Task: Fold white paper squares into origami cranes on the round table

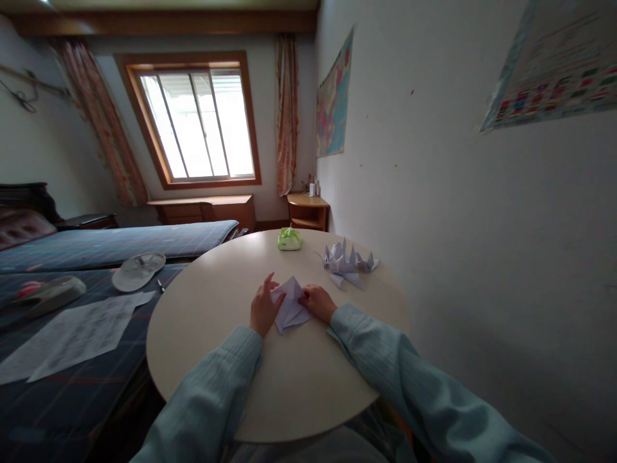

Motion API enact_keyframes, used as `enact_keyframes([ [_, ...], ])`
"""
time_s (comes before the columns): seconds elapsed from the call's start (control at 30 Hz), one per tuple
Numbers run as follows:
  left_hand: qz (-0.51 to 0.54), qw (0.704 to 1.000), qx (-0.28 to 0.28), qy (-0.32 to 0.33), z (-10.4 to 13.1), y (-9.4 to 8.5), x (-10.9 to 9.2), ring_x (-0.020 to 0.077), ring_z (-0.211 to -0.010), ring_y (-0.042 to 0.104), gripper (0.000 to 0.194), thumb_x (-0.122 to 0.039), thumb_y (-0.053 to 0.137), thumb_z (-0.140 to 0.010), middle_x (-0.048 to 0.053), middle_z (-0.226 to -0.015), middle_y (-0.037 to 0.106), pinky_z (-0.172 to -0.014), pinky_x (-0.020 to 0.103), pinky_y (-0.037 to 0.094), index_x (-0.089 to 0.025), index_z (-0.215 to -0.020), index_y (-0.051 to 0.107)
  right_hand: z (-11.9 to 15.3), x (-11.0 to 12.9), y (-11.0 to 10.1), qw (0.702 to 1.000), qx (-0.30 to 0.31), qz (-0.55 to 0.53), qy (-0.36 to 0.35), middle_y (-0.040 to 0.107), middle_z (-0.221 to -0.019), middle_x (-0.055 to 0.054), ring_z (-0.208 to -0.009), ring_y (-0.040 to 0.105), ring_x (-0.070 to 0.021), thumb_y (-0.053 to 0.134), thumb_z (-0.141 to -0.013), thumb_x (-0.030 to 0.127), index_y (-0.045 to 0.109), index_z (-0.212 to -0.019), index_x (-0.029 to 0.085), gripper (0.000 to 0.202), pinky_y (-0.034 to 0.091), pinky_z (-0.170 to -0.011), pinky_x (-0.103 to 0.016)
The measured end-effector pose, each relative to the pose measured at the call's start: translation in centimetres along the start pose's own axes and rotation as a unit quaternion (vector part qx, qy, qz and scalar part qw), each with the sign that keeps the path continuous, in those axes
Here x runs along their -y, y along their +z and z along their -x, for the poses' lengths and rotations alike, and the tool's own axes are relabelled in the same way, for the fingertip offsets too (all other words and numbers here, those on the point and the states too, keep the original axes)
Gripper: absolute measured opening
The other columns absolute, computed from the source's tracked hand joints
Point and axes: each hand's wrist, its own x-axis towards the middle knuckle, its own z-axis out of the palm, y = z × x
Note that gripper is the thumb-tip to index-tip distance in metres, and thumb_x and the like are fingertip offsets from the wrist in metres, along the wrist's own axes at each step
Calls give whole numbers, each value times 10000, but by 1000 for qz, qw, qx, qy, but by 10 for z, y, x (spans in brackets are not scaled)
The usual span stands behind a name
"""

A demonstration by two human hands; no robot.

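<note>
A folded piece of white paper point(292, 311) is held just over the middle of the round table point(202, 334). My left hand point(264, 306) grips its left edge, thumb on the paper and the other fingers partly raised. At the paper's right edge, my right hand point(318, 301) pinches it between thumb and fingers. Creases and a pointed top show on the sheet. Beyond my right hand, several folded paper pieces point(344, 260) stand in a cluster on the table.
A green tissue pack point(290, 239) sits at the table's far edge. The wall point(463, 257) borders the table on the right. On the left, a bed point(110, 247) holds printed sheets point(81, 334), a pale cap point(138, 271) and a pen point(160, 286).
</note>
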Motion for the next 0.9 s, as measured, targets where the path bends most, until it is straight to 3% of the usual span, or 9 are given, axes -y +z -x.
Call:
enact_keyframes([
  [0.2,-47,995,54,-72,2,5,16,182,-896,523,578,-281,580,-671,64,-958,565,-782,314,411,-168,-1175,320,1,2,-2,1000,-1,20,17,610,-741,-48,-693,506,-118,505,-722,279,594,-699,143,164,278,-584,-205],
  [0.4,-83,995,-34,31,0,-1,5,217,-977,456,483,-219,559,-668,101,-1034,510,-870,376,366,-147,-1118,397,3,3,-5,998,10,5,57,631,-761,-43,-680,529,-119,477,-727,287,601,-776,158,186,279,-561,-204],
  [0.5,-72,993,-52,79,1,-4,-3,210,-988,443,415,-190,516,-694,81,-1045,500,-877,376,365,-176,-1096,416,4,3,-6,997,-3,3,79,636,-782,-42,-689,540,-122,468,-720,263,595,-830,165,195,283,-556,-204],
  [0.73,-88,993,15,81,4,1,0,209,-991,439,393,-250,554,-684,73,-1055,509,-862,359,382,-184,-1058,453,4,3,-6,992,-16,30,124,636,-838,-70,-740,555,-142,406,-752,270,592,-865,159,243,297,-582,-221],
  [0.9,-107,993,31,26,4,1,4,204,-965,457,380,-275,514,-721,80,-1018,540,-845,338,381,-160,-1077,450,4,2,-7,992,-15,36,123,634,-857,-80,-774,559,-159,406,-753,259,592,-867,160,239,306,-599,-231],
])
